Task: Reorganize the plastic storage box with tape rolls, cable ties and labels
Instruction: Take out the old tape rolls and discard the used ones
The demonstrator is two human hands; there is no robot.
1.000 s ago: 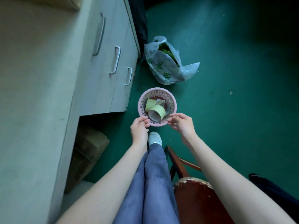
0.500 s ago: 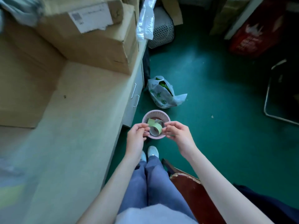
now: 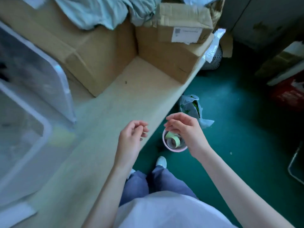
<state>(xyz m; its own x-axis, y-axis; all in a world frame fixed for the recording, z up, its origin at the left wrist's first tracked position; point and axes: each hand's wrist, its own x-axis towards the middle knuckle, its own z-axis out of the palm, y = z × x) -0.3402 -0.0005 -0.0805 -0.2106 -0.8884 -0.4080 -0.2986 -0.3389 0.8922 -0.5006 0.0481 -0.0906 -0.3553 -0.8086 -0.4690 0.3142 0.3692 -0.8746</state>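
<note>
Two pale-green tape rolls point(image 3: 172, 140) fill a round pink plastic basket point(image 3: 166, 146).

head-worn camera, looking steeply down, close over desk edge point(image 3: 172, 102), floor point(image 3: 238, 129)

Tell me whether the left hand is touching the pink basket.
Apart. The head view shows the left hand over the desk, with desk edge and green floor between it and the pink basket.

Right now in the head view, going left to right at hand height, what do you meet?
Clear plastic storage box → left hand → pink basket of tape rolls → right hand → green floor.
</note>
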